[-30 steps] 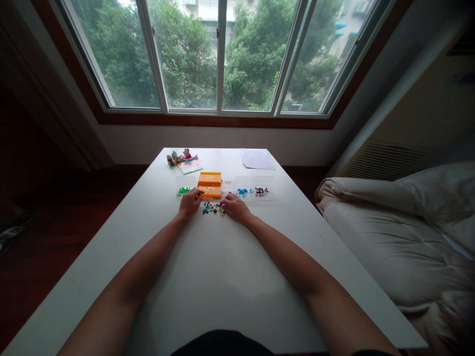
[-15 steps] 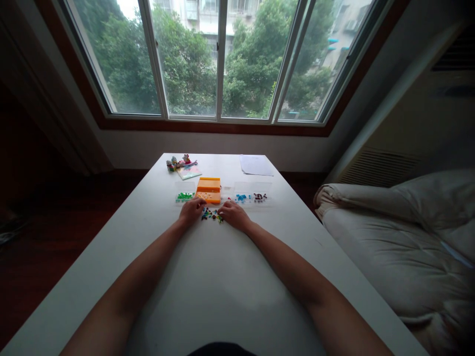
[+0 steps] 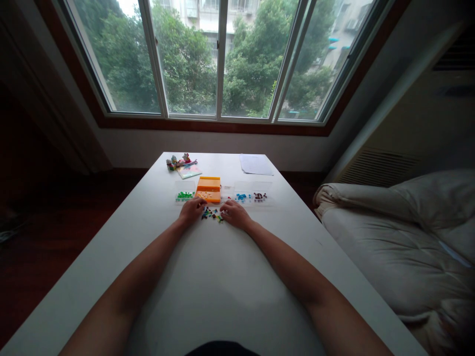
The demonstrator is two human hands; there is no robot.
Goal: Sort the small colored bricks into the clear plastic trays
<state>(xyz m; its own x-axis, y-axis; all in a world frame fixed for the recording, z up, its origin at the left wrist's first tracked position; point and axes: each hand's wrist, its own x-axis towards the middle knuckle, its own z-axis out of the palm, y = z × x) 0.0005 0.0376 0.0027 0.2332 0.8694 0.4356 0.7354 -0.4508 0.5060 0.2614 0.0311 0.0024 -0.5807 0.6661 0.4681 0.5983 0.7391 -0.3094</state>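
Note:
A small heap of tiny coloured pieces point(image 3: 212, 214) lies on the white table point(image 3: 222, 277), far out from me. My left hand point(image 3: 192, 210) rests at the heap's left side with curled fingers, its tips near the front of an orange tray point(image 3: 209, 189). My right hand point(image 3: 234, 213) rests at the heap's right side, fingers bent and together, tips touching the pieces. Anything pinched in either hand is too small to see.
Clear trays beside the orange one hold green pieces point(image 3: 184, 196), blue pieces point(image 3: 241, 197) and dark red pieces point(image 3: 260, 196). Farther back lie small toy figures point(image 3: 178, 160), a booklet point(image 3: 189, 171) and a paper sheet point(image 3: 256, 164). A bed with a duvet point(image 3: 401, 232) adjoins the table's right edge.
My left hand has drawn back from the orange tray's front edge toward the heap. The view has tilted slightly. My right hand stays at the heap.

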